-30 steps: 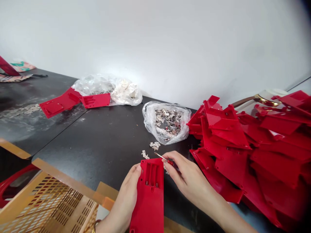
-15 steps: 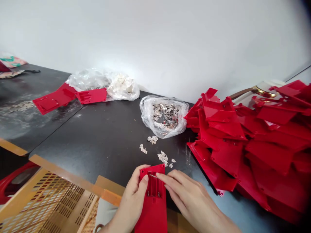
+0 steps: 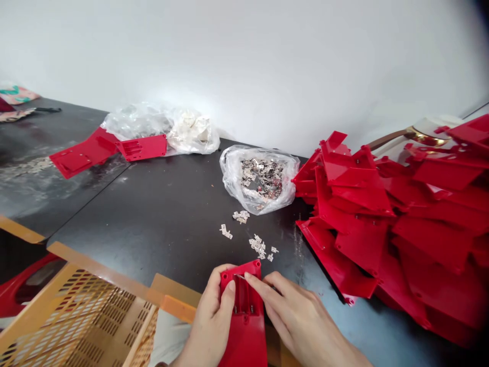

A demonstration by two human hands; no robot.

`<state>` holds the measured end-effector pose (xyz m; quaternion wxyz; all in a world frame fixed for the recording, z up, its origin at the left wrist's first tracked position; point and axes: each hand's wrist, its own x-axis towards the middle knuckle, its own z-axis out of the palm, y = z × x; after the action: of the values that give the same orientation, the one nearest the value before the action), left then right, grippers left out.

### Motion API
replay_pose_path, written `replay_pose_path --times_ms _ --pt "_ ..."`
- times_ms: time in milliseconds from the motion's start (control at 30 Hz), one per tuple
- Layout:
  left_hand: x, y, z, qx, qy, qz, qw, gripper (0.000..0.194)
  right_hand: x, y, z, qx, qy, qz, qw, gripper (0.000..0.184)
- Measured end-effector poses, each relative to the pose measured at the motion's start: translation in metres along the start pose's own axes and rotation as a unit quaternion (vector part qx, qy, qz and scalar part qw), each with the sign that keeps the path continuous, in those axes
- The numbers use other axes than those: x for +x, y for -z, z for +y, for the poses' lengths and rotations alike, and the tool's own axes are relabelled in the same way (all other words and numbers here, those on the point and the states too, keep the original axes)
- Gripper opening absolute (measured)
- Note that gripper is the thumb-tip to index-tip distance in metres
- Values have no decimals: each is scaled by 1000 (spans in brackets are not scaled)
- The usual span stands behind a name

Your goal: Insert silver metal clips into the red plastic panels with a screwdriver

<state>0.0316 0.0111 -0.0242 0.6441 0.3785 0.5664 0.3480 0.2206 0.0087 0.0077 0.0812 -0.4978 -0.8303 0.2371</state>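
My left hand (image 3: 212, 321) grips the left side of a red plastic panel (image 3: 244, 326) that rests at the near edge of the black table (image 3: 160, 214), thumb on its top corner. My right hand (image 3: 294, 316) pinches a thin metal tool (image 3: 240, 277) whose tip sits in the panel's recessed slot. Small loose metal clips (image 3: 260, 245) lie on the table just beyond the panel. A clear bag of the same metal clips (image 3: 262, 181) sits further back.
A big heap of red panels (image 3: 389, 214) fills the right side. An orange slotted crate (image 3: 76, 316) stands at the lower left. At the back left lie two red panels (image 3: 107, 150) and crumpled plastic bags (image 3: 164, 127).
The panel and both hands have drawn back toward me. My right hand moved from the panel's right corner onto its slot, tool tip inside. The loose clips are uncovered.
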Motion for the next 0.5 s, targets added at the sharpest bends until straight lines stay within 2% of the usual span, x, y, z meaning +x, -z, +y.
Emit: replay_pose_path --times_ms 267,500 --pt "-7 -3 0 110 -71 11 991 30 0 0 -8 -37 -9 11 999 52" --pt "-6 -5 -8 132 -100 37 985 26 -6 -17 -20 -160 11 61 985 67"
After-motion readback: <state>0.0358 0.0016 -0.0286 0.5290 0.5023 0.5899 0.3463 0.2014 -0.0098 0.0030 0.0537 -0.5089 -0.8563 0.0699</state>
